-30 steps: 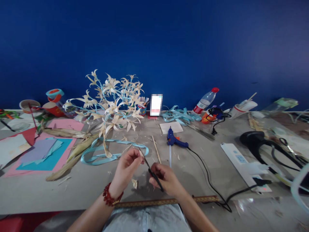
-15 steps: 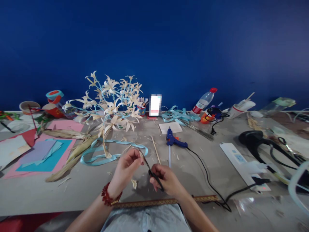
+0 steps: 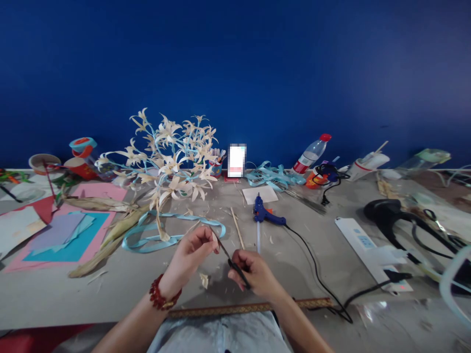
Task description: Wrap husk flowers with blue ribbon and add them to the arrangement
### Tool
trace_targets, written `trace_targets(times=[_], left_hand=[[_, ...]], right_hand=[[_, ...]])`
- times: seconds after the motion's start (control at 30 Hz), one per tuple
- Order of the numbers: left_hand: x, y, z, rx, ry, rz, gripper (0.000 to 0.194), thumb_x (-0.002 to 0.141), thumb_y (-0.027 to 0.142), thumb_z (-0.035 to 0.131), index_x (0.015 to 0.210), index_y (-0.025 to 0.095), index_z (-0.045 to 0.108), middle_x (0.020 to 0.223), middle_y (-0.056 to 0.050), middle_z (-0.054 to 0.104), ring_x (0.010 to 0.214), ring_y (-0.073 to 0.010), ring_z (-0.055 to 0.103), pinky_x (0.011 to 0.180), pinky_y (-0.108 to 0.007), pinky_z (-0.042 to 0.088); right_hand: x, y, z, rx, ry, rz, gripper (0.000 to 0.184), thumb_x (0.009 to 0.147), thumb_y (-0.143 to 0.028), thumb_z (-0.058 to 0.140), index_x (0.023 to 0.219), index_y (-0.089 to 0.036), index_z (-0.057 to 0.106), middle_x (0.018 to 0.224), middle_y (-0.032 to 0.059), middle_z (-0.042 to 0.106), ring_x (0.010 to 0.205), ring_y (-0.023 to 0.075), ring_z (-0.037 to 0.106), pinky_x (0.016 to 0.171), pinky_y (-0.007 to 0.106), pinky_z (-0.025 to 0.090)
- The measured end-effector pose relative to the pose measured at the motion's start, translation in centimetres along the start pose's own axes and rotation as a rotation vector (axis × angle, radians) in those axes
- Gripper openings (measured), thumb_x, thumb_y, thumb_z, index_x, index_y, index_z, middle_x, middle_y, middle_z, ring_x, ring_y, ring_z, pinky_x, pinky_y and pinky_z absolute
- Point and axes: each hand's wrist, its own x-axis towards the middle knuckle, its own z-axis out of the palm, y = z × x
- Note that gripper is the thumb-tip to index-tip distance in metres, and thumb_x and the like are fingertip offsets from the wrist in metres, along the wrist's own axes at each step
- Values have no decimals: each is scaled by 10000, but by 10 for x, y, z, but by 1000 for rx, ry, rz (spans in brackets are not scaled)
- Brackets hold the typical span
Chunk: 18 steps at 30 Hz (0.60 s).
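Note:
My right hand (image 3: 253, 274) is closed round the black handles of a pair of scissors (image 3: 238, 273), whose blades point up and left. Between the fingertips of my left hand (image 3: 198, 250) is a small pale piece of corn husk (image 3: 215, 239), pinched right beside the blades. A cream scrap (image 3: 204, 280) lies on the table below my hands. Behind my left hand a light blue ribbon (image 3: 136, 247) lies in loops. Further back stands a bunch of cream flowers (image 3: 171, 164) on light blue stems.
A blue glue gun (image 3: 270, 215) lies right of centre, its black cord running toward the front edge. To the right are a white power strip (image 3: 353, 235) and a black frame-like object (image 3: 382, 211). Dried corn husks (image 3: 121, 233) and coloured paper (image 3: 73, 245) lie left. A bottle (image 3: 309, 157) leans behind.
My left wrist and forearm have shifted slightly left. The pale piece shows more clearly at my left fingertips, and the scissors have moved very little.

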Motion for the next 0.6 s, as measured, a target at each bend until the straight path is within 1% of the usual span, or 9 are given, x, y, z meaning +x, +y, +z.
trace_targets(times=[0.07, 0.17, 0.23, 0.33, 0.4, 0.5, 0.6], left_hand=[[1, 2, -2, -5, -50, -2, 138, 842, 241, 621, 731, 170, 578, 716, -13, 589, 703, -150, 530, 696, -265, 389], [2, 4, -5, -5, -96, -9, 136, 852, 249, 609, 746, 166, 590, 719, -21, 598, 715, -162, 549, 707, -279, 401], [3, 4, -5, 9, -77, -7, 137, 847, 255, 614, 745, 167, 592, 717, -21, 606, 714, -162, 552, 704, -278, 403], [3, 3, -3, 46, -9, 6, 140, 830, 261, 633, 733, 170, 589, 706, -16, 611, 691, -150, 536, 675, -260, 391], [3, 2, -1, 60, 19, 14, 145, 821, 260, 641, 721, 169, 586, 697, -13, 605, 676, -145, 523, 662, -254, 385], [3, 0, 2, 44, 30, 27, 148, 818, 255, 640, 710, 169, 588, 695, -10, 595, 673, -144, 521, 664, -254, 390], [3, -1, 3, 13, 44, 19, 128, 825, 239, 630, 722, 171, 598, 706, -7, 596, 685, -145, 532, 681, -255, 401]], right_hand=[[0, 0, -1, 9, -1, 12, 445, 698, -496, 729, 616, -223, 387, 434, -97, 431, 378, 72, 406, 396, 185, 249], [-2, 1, -4, 44, -49, 35, 456, 680, -545, 723, 653, -218, 406, 469, -81, 473, 401, 81, 453, 405, 184, 285], [-3, 2, -4, 60, -78, 47, 459, 678, -558, 720, 678, -213, 418, 503, -67, 501, 430, 89, 481, 423, 187, 318], [-5, 4, -2, 50, -59, 41, 447, 680, -534, 730, 688, -211, 422, 526, -62, 494, 456, 95, 490, 443, 192, 338], [-6, 4, -1, 35, -45, 30, 440, 685, -526, 726, 687, -211, 419, 529, -63, 479, 464, 100, 489, 449, 197, 339], [-6, 5, 1, 5, -44, 6, 419, 710, -540, 685, 703, -212, 425, 545, -59, 468, 472, 104, 472, 456, 207, 331], [-5, 5, 1, -118, 25, -55, 358, 746, -485, 660, 712, -212, 430, 584, -61, 433, 497, 95, 421, 466, 205, 299]])
